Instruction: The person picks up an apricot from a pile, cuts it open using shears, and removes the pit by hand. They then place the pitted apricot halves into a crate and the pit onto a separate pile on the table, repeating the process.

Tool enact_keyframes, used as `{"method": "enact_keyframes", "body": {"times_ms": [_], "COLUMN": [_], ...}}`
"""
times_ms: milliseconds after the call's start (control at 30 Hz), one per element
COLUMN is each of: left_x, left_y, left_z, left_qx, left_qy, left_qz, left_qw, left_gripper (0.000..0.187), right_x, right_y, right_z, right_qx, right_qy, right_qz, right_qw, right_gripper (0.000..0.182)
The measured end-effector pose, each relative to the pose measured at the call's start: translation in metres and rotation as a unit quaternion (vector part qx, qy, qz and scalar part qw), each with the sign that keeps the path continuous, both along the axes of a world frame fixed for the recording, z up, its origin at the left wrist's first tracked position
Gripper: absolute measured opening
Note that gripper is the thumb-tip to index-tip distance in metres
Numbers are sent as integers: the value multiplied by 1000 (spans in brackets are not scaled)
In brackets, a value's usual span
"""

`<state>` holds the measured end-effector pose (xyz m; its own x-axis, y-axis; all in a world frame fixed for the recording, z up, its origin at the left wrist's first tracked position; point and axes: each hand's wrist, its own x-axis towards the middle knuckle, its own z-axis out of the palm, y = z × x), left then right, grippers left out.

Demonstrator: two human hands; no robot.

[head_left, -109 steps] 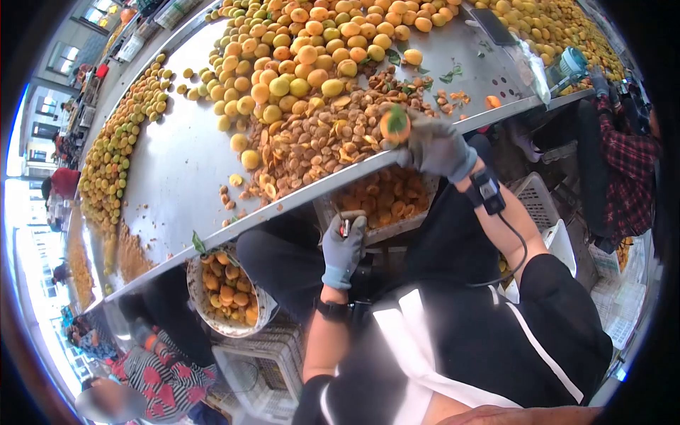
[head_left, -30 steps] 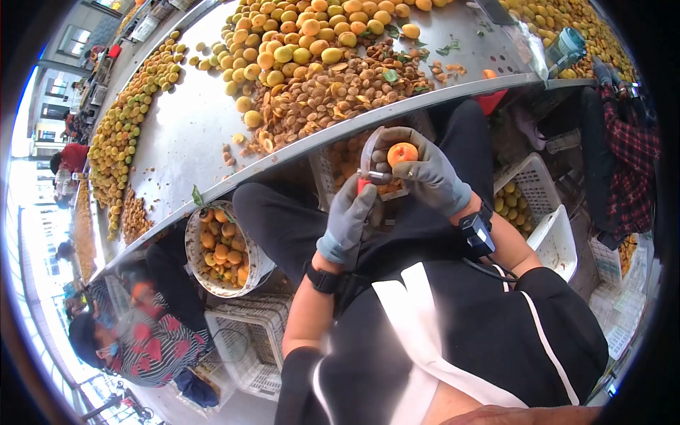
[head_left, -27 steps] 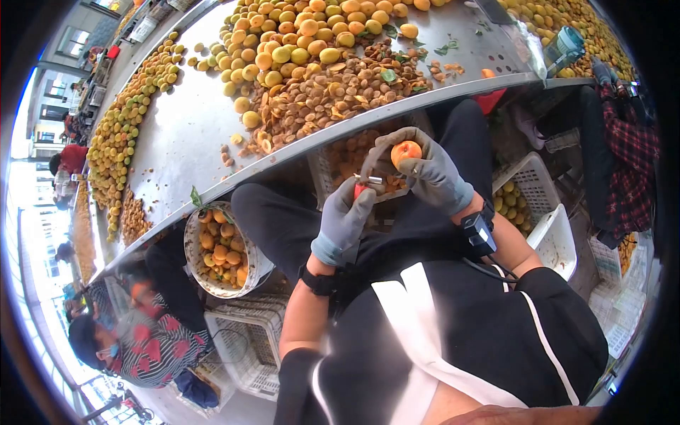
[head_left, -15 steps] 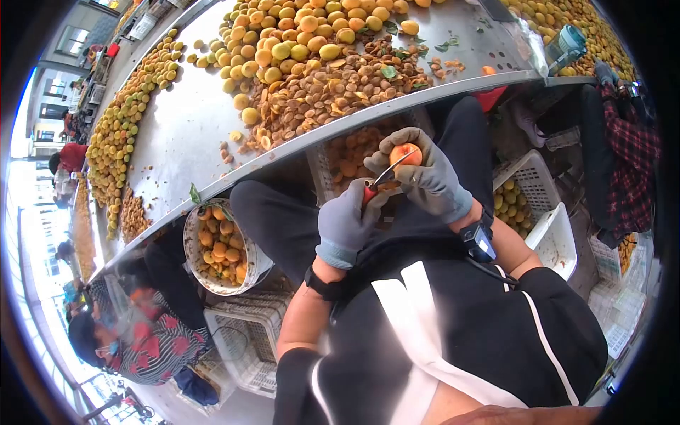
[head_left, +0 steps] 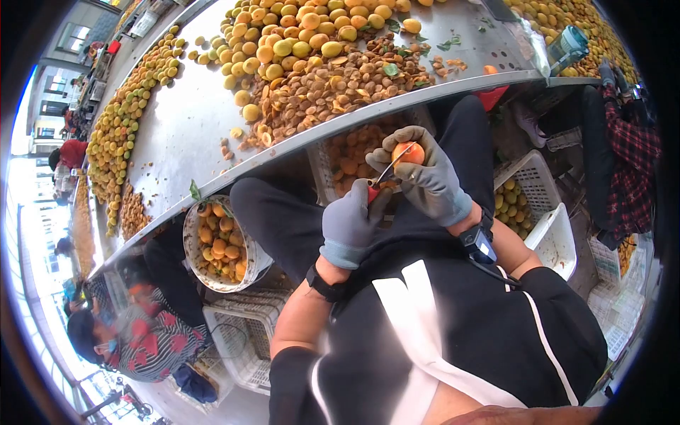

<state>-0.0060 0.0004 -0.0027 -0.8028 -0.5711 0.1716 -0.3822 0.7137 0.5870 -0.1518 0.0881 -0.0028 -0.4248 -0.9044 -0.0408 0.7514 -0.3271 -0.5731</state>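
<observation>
My right hand (head_left: 425, 180), in a grey glove, grips an orange apricot (head_left: 412, 153) just below the metal table edge. My left hand (head_left: 350, 223), also gloved, holds a small red-handled knife (head_left: 382, 177) whose thin blade is pressed into the apricot. Both hands meet over my lap. On the steel table (head_left: 177, 134) above lie a heap of whole yellow and orange apricots (head_left: 297, 42) and a pile of brown pits (head_left: 333, 88).
A white crate of halved apricots (head_left: 354, 152) sits under the table edge behind my hands. A round bucket of apricots (head_left: 216, 248) stands at left, white crates (head_left: 531, 205) at right. A person in a red-patterned top (head_left: 142, 340) sits lower left; another in plaid (head_left: 627, 170) at right.
Earlier my right hand held an apricot up at the table edge and my left hung low. Since then both came together below the table and the blade went into the fruit.
</observation>
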Motion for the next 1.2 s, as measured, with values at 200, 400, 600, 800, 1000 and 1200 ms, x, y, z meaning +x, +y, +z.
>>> {"method": "enact_keyframes", "body": {"times_ms": [200,400,600,800,1000,1200], "left_x": [-2,-8,-7,-6,-9,-7], "left_y": [-1,-10,-3,-6,-12,-13], "left_z": [-9,-21,-24,-13,-15,-22], "left_qx": [-25,-12,26,7,-39,-65], "left_qy": [-3,-23,-66,-76,-84,-95], "left_qz": [-13,7,23,35,35,24], "left_qw": [1000,1000,997,996,995,993], "left_gripper": [29,26,25,23,22,21], "right_x": [4,-7,-15,-6,-21,-16], "right_y": [0,-5,7,-4,-3,-5], "right_z": [0,-1,-13,-10,-15,-14], "right_qx": [-7,62,207,51,87,197], "right_qy": [15,73,263,-45,-12,159], "right_qz": [-1,-13,8,10,76,29], "right_qw": [1000,995,942,998,993,967], "right_gripper": [38,38,49,36,41,37]}}
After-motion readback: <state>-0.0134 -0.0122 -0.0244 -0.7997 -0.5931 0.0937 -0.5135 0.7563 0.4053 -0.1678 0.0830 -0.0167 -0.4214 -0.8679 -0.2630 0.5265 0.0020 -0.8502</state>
